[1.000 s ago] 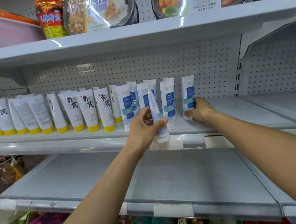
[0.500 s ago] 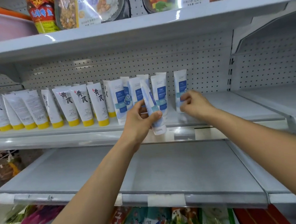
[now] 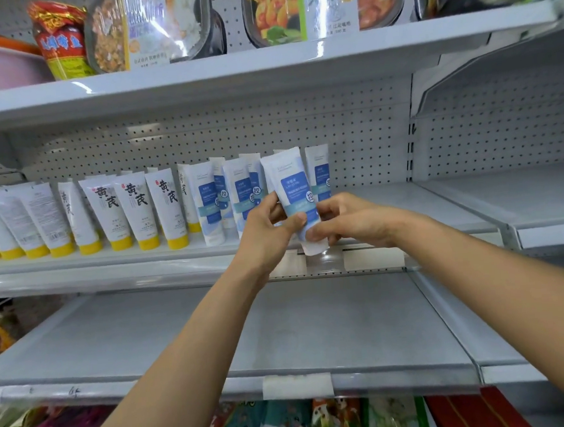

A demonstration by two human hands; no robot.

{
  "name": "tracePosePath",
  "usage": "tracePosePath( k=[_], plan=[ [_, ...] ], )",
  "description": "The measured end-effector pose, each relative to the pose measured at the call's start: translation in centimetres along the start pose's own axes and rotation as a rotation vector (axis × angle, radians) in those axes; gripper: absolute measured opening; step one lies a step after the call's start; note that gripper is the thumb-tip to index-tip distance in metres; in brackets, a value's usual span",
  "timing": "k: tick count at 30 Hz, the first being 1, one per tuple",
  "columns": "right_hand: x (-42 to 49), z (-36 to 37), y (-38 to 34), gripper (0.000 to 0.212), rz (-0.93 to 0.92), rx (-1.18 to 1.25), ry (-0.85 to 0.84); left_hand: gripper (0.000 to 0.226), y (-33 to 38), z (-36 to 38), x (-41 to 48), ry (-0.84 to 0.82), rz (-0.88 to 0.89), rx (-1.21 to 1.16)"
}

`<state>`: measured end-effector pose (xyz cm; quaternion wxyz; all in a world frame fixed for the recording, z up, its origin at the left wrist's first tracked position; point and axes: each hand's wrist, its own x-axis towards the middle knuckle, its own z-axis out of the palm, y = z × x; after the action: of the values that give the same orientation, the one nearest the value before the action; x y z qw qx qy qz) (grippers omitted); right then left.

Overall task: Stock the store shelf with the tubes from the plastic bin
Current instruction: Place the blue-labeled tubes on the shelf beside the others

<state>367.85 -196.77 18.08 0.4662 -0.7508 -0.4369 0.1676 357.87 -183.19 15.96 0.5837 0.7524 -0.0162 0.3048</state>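
A white tube with a blue label (image 3: 294, 192) is held upright in front of the middle shelf (image 3: 415, 205), cap down. My left hand (image 3: 265, 229) grips its lower left side and my right hand (image 3: 350, 220) pinches its lower right side near the cap. Behind it, several matching blue-label tubes (image 3: 207, 201) stand in a row on the shelf, one (image 3: 319, 171) at the right end. Left of them stand several white tubes with yellow caps (image 3: 135, 212). The plastic bin is out of view.
The middle shelf is bare to the right of the tubes. The lower shelf (image 3: 314, 327) below my arms holds nothing. Packaged meals (image 3: 163, 25) sit on the top shelf. Colourful packets (image 3: 287, 424) show under the lower shelf. A second shelf unit (image 3: 520, 198) adjoins at right.
My right hand left the rightmost standing tube and came to the tube in my left hand. The tube has turned so its label faces me.
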Motion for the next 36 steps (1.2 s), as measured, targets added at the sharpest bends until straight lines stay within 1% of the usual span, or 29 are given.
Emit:
tracePosePath(
  k=[1,3,6,7,9,12,16,19,28,31,34,36],
  plan=[
    [-0.1,-0.1,0.1,0.03,-0.006,-0.01,0.02,0.03,0.0,0.0,0.1,0.0,0.019,0.076],
    [-0.1,-0.4,0.2,0.027,-0.013,-0.014,0.103,0.032,-0.4,-0.4,0.3,0.028,0.06,0.314],
    [0.3,-0.6,0.5,0.031,0.0,-0.011,0.282,0.045,-1.4,-1.3,0.4,0.114,0.126,0.827],
    [0.5,-0.6,0.7,0.033,0.0,-0.013,0.328,0.048,-1.7,-1.5,0.3,0.131,0.158,0.966],
    [0.9,-0.7,1.0,0.037,0.003,-0.038,0.385,0.053,-2.2,-1.8,0.4,0.143,0.197,1.096],
    [1.6,-0.7,1.6,0.043,0.032,-0.113,0.43,0.059,-2.6,-1.9,0.5,0.149,0.194,1.152],
    [2.6,-0.5,2.5,0.047,0.058,-0.161,0.452,0.062,-2.7,-2.2,0.6,0.14,0.189,1.203],
    [3.2,-0.4,3.1,0.049,0.067,-0.169,0.45,0.061,-3.0,-2.5,0.7,0.13,0.176,1.181],
    [4.3,-0.2,3.7,0.043,0.09,-0.159,0.467,0.057,-3.6,-2.9,1.1,0.083,0.124,1.072],
    [4.1,-0.1,3.5,0.045,0.107,-0.176,0.445,0.056,-3.4,-2.9,0.9,0.073,0.108,1.055],
    [3.1,0.1,3.4,0.053,0.143,-0.262,0.456,0.055,-3.0,-2.8,0.3,0.075,0.107,1.044],
    [1.6,0.1,3.2,0.06,0.152,-0.407,0.49,0.053,-2.6,-2.8,-0.4,0.079,0.122,1.019]
  ],
)
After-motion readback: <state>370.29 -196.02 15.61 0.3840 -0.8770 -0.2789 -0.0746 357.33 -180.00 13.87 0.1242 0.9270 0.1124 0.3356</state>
